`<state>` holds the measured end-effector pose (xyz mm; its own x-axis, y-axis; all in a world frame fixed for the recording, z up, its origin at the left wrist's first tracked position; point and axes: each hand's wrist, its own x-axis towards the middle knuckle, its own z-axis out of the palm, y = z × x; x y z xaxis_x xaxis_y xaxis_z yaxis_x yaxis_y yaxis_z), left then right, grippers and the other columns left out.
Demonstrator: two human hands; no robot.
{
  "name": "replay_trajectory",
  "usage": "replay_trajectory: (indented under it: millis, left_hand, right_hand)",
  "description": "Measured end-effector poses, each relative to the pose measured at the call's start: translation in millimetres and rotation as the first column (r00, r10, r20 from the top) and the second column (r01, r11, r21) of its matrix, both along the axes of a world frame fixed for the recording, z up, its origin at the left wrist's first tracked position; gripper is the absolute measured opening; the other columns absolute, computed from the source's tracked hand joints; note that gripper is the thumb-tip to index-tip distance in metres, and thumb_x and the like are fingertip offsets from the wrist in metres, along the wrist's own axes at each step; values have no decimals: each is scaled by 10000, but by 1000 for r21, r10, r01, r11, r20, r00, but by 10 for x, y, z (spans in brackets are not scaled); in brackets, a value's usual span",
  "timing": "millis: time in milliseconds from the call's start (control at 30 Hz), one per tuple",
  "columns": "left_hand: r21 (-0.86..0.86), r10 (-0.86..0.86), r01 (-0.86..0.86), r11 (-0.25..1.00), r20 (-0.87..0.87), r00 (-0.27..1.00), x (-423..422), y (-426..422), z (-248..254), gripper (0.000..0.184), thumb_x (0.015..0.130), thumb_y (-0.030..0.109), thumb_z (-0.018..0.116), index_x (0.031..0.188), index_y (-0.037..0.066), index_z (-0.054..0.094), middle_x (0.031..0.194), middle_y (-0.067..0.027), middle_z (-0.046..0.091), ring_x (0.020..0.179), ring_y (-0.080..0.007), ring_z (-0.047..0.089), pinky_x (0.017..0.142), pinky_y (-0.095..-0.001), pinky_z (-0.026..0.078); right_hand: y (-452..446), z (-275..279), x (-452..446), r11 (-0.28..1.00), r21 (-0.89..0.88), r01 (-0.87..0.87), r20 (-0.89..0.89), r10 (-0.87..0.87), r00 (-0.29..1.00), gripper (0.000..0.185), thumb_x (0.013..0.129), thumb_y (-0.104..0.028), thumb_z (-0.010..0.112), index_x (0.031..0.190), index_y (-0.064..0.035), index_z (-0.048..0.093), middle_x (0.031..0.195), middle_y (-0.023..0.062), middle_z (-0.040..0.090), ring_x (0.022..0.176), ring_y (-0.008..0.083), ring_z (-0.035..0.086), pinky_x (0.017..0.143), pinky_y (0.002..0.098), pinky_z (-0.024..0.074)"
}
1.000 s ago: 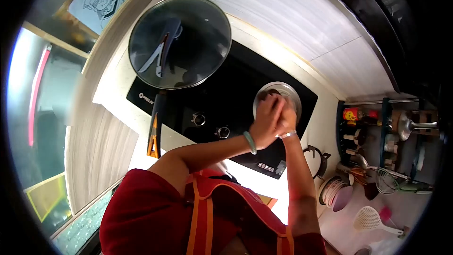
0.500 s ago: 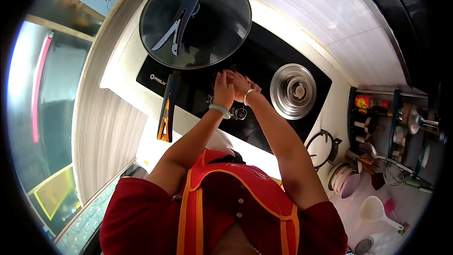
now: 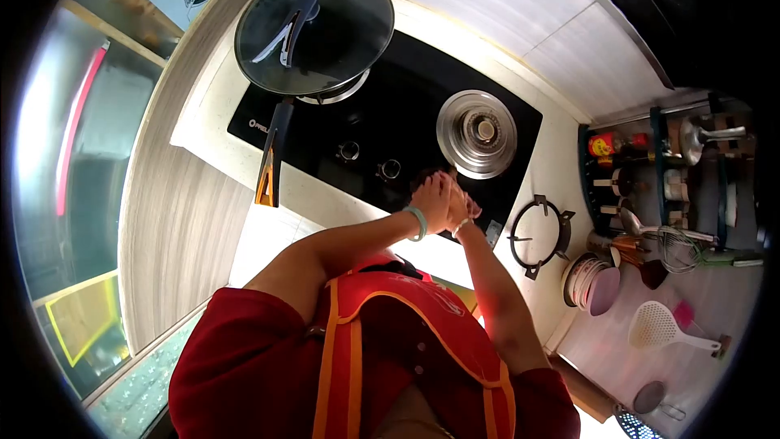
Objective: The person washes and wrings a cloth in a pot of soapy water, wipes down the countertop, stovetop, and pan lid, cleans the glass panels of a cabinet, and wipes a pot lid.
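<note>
The black cooktop is lying on the pale surface, its front side running just beyond the person's red apron. Nearest to the apron, the left hand, with a pale green bangle circling its wrist, is overlapping the right hand, whose wrist is carrying a shiny bracelet. Both hands are meeting over the front part of the cooktop; their fingers are bunching together, and whether they are clamped on anything I cannot tell, since their undersides are hidden. To the right, a black pan support is resting on the surface, apart from the cooktop. To the left of the hands, two round knobs, the right one and the left one, are sitting near the front edge. Just beyond the hands, the right burner is showing its bare metal dish. Farther off, over the left burner, a pan is standing under a glass lid, its long handle pointing back toward the person. Behind everything, a light wall is rising.
</note>
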<state>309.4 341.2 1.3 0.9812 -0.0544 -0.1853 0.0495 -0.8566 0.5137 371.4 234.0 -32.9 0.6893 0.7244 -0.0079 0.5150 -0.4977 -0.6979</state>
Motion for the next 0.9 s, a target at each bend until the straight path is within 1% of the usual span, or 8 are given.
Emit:
replay_trajectory:
  millis: [33,100,200,367,433,467,667,900]
  left_hand:
    - [-77,-39,37,996,-27,999,-103,-134,-28,793,718,222,596,1300,-95,161,1294,-324,268,1173,-437,340,962,-459,326]
    - [-176,-124,112,978,-56,991,-299,-365,-66,841,699,158,612,1326,-77,104,1330,-332,206,1212,-449,295,974,-464,321]
    - [-223,-252,232,947,-65,966,-592,-555,178,875,678,75,601,1347,-30,46,1354,-327,140,1218,-449,292,976,-447,335]
    - [-460,-452,344,818,-147,880,-858,-745,27,771,727,72,541,1364,10,110,1333,-277,259,1222,-372,327,990,-371,329]
    - [-641,-512,317,699,-140,848,-858,-699,55,670,764,62,493,1359,18,187,1267,-237,378,1171,-346,394,982,-386,324]
    - [-637,-508,317,703,-136,851,-895,-667,75,670,764,62,493,1359,18,187,1267,-237,378,1171,-346,394,982,-386,324]
    - [-403,57,207,892,553,831,-631,-79,844,693,701,56,586,1311,-12,265,1194,-222,444,1045,-370,489,894,-417,402]
    - [-266,236,-76,961,647,725,274,859,1212,636,691,23,611,1264,15,336,1131,-190,503,1012,-350,503,884,-421,402]
  right_hand:
    - [-103,78,-59,984,-146,-100,120,118,986,558,775,-271,557,1231,-2,378,1234,165,441,1124,332,430,952,380,336]
    - [-325,243,-417,967,231,103,-336,-20,942,471,819,-231,530,1227,-38,398,1210,128,465,1113,290,440,946,360,346]
    - [-742,141,-773,971,-192,141,201,-102,974,444,781,-206,571,1181,-44,467,1191,146,478,1097,318,450,898,394,376]
    - [-1122,515,-1226,998,50,25,31,-27,999,254,662,-36,622,916,-33,608,895,94,616,928,315,528,834,394,408]
    - [-1164,627,-1246,989,38,143,-393,-117,912,211,705,33,537,905,-8,594,764,105,623,668,247,595,595,339,483]
    - [-1001,1067,-1258,963,-51,263,-742,-213,635,202,723,55,498,897,2,585,733,110,621,564,215,599,488,310,488]
    - [-337,1317,-582,912,152,380,-686,-179,705,259,740,56,373,899,-12,566,673,85,605,421,159,554,336,263,454]
    - [862,1802,345,929,255,268,-521,-102,847,224,782,48,411,921,-32,566,649,66,570,398,145,529,320,256,412]
